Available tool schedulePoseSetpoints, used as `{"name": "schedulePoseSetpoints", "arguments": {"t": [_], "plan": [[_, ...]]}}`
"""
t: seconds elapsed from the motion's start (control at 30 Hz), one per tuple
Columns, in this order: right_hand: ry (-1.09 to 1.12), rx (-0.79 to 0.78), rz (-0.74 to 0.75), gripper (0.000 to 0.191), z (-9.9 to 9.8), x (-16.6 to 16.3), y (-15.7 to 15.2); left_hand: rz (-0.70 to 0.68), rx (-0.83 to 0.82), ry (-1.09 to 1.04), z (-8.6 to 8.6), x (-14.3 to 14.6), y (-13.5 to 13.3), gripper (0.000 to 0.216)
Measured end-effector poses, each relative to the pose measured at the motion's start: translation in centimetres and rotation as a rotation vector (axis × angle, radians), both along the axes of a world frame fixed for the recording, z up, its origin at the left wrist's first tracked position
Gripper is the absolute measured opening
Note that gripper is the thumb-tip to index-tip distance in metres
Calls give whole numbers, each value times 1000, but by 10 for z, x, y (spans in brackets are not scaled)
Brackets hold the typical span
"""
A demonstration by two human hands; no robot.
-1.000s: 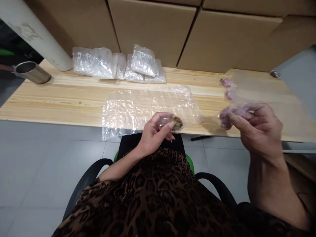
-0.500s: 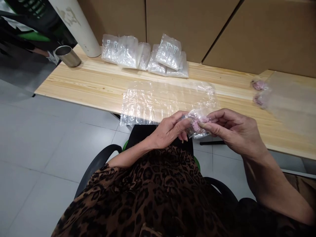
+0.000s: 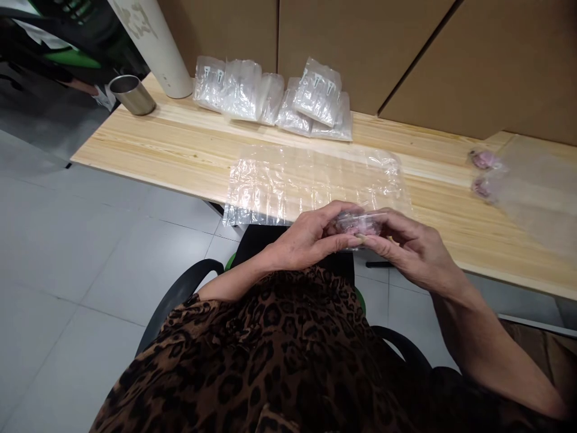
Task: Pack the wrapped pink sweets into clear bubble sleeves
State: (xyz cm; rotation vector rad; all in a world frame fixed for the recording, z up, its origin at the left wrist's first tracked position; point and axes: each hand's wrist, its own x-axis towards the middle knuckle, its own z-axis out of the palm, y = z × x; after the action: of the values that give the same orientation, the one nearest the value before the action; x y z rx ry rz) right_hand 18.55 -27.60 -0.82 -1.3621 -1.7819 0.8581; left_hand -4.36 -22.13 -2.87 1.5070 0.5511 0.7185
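Note:
Between my two hands is a small clear plastic bag (image 3: 360, 224) with something pink inside; what the pink contents are I cannot make out. My left hand (image 3: 311, 237) grips its left side, thumb along the lower edge. On the right side my right hand (image 3: 408, 243) pinches it, and the two thumbs nearly meet at the front. Just beyond the hands a large clear plastic bag (image 3: 306, 180) lies flat on the wooden table (image 3: 148, 159), its near left corner hanging over the front edge.
Several filled clear packets (image 3: 243, 90) lie along the brown board (image 3: 333, 36) at the back. A metal cup (image 3: 133, 96) and a white cylinder (image 3: 157, 48) stand at the left end. Two pink bagged items (image 3: 484, 159) rest at right beside a translucent sheet (image 3: 541, 192).
My right hand has shifted left, and both hands now close around the small bag with thumbs together. The bag looks more folded and compact. The whole view has shifted slightly.

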Motion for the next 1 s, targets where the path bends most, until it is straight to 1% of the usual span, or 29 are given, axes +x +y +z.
{"name": "schedulePoseSetpoints", "arguments": {"t": [0.07,0.13,0.2,0.27,0.37,0.47,0.57,0.63,0.7,0.77,0.87,0.93,1.0], "plan": [[83,-18,16,23,-2,-5,-2,33,-71,-39,1,2,-1,61],[196,14,-87,25,-7,-14,-4,76,-124,-93,-1,6,-3,60],[289,75,-225,31,-15,-28,-5,112,-114,-151,-5,13,-7,53],[342,119,-331,37,-24,-43,-5,171,-76,-184,-11,20,-12,51],[366,176,-400,39,-37,-60,-2,301,-29,-185,-20,28,-18,52],[353,243,-435,36,-46,-72,-1,399,24,-190,-25,32,-22,49],[274,330,-473,33,-54,-83,0,475,45,-229,-28,37,-26,47],[219,408,-527,33,-58,-91,2,527,12,-248,-28,42,-30,49],[194,475,-584,33,-63,-100,4,566,-56,-247,-28,47,-34,54],[179,518,-615,34,-67,-107,6,576,-115,-235,-28,49,-37,58],[122,531,-622,36,-70,-111,7,563,-135,-243,-28,47,-36,58],[87,510,-590,39,-68,-108,6,560,-131,-269,-28,45,-34,56],[69,504,-532,41,-62,-101,4,569,-142,-303,-29,44,-31,58]]}}
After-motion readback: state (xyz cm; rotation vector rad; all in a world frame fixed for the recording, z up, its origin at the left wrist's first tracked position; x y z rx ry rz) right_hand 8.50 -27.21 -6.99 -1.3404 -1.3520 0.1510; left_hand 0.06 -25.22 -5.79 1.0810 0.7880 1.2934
